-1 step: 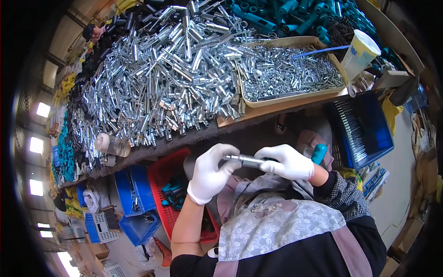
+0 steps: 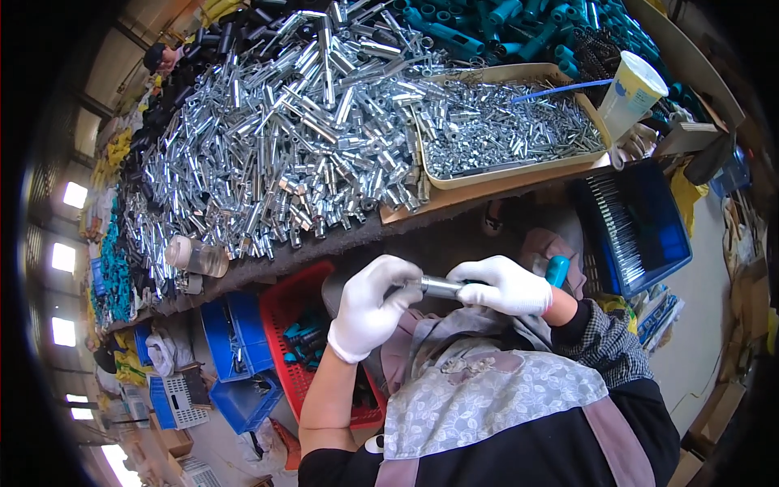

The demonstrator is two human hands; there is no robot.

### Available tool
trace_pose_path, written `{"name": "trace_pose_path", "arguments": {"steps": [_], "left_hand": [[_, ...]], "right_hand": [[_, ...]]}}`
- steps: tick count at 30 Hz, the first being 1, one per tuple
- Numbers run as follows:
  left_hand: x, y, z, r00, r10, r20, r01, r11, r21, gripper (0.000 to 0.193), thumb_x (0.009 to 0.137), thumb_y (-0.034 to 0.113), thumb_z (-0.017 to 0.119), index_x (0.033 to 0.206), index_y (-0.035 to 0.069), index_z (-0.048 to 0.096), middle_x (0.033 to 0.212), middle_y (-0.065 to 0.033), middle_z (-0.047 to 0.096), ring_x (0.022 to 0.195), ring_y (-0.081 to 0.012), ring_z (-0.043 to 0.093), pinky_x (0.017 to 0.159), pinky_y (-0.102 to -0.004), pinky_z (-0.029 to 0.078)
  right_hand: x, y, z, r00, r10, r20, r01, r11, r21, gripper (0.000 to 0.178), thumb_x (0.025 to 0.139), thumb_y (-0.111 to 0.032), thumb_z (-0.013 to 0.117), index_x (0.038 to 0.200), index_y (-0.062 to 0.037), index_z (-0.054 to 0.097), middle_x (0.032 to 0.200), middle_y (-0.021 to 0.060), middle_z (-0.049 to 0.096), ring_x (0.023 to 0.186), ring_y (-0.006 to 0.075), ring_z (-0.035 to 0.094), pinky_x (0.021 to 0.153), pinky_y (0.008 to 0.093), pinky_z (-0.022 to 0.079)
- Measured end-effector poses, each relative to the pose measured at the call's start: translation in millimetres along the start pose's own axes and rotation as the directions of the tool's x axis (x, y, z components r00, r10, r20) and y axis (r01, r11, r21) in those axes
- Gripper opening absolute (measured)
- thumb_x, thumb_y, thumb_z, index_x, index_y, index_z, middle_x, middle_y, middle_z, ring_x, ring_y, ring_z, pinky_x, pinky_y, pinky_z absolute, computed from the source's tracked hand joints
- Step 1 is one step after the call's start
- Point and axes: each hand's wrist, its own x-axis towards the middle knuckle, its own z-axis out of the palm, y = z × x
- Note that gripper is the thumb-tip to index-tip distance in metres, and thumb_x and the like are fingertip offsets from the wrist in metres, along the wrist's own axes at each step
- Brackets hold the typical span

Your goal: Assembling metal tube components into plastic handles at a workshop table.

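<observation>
Grips the tube [image 2: 441, 286] just off centre toward four o'clock, with left hand [image 2: 369, 304] closed around its nine-o'clock end and right hand [image 2: 507, 284] pinching its three-o'clock end. Seems midway through handling this piece, not yet put down. Leaves many more loose, judging by the heap [image 2: 268, 146] toward ten and the tray [image 2: 519, 170] toward one. Cannot make out either end under the hands, nor any link to the teal handle [image 2: 557, 271] at three, partly hidden. Can see only part of the red crate [image 2: 294, 280] at eight, behind left forearm [image 2: 331, 398].

The hands [image 2: 365, 312] [image 2: 505, 284] wear white; the metal tube [image 2: 441, 286] is silver; the apron [image 2: 495, 398] grey with white leaves; the crate [image 2: 274, 312] red.
</observation>
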Motion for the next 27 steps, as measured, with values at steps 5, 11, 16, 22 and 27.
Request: {"name": "trace_pose_path", "arguments": {"steps": [5,11,16,22,27], "left_hand": [[-6.5,-10.2,1.5,0.942,0.332,0.038,-0.334,0.933,0.132,0.027,0.069,-0.011,0.071,0.09,0.006,0.067,0.1,-0.013,0.067,0.088,-0.0297,0.064,0.075,-0.0359,0.053],[-12.9,-3.7,4.2,0.908,0.414,0.057,-0.418,0.894,0.163,0.028,0.058,-0.007,0.065,0.081,0.009,0.071,0.102,-0.0115,0.069,0.094,-0.0318,0.064,0.081,-0.0389,0.052],[-20.4,5.2,5.3,0.99,0.08,-0.116,-0.063,0.987,0.145,0.043,0.076,0.009,0.078,0.116,0.003,0.066,0.109,-0.0123,0.067,0.1,-0.0306,0.065,0.084,-0.0381,0.053],[-26.9,-7.0,7.6,0.97,-0.238,0.037,0.241,0.957,-0.163,0.034,0.088,0.012,0.074,0.118,0.0,0.063,0.097,-0.0108,0.071,0.087,-0.0191,0.07,0.078,-0.0326,0.055],[-21.6,-8.8,3.9,0.979,0.158,0.125,-0.156,0.987,-0.024,0.028,0.085,0.012,0.074,0.11,0.002,0.066,0.089,-0.0148,0.068,0.079,-0.0316,0.069,0.07,-0.0362,0.054]], "right_hand": [[-0.7,8.9,-1.9,0.998,-0.024,0.063,0.025,1.0,-0.015,0.039,0.098,-0.029,0.059,0.119,0.0021,0.064,0.082,0.0085,0.067,0.07,0.0136,0.064,0.066,0.0294,0.052],[-0.2,18.0,-6.9,0.978,0.023,0.207,-0.042,0.996,0.084,0.044,0.099,-0.035,0.06,0.122,0.0017,0.065,0.086,0.0087,0.069,0.07,0.0133,0.064,0.065,0.0302,0.052],[-0.5,18.0,0.8,0.996,-0.093,-0.012,0.09,0.982,-0.164,0.039,0.096,-0.031,0.064,0.119,0.0,0.067,0.087,0.0128,0.07,0.072,0.0206,0.067,0.069,0.0336,0.053],[-0.6,13.8,5.8,0.935,-0.346,-0.082,0.29,0.875,-0.388,0.043,0.094,-0.035,0.067,0.114,0.0031,0.066,0.084,0.0144,0.068,0.077,0.0241,0.068,0.073,0.0352,0.053],[-5.9,8.1,-9.0,0.981,-0.014,0.194,0.013,1.0,0.004,0.049,0.098,-0.041,0.063,0.115,0.0042,0.066,0.078,0.0072,0.064,0.07,0.0137,0.06,0.067,0.03,0.05]]}}
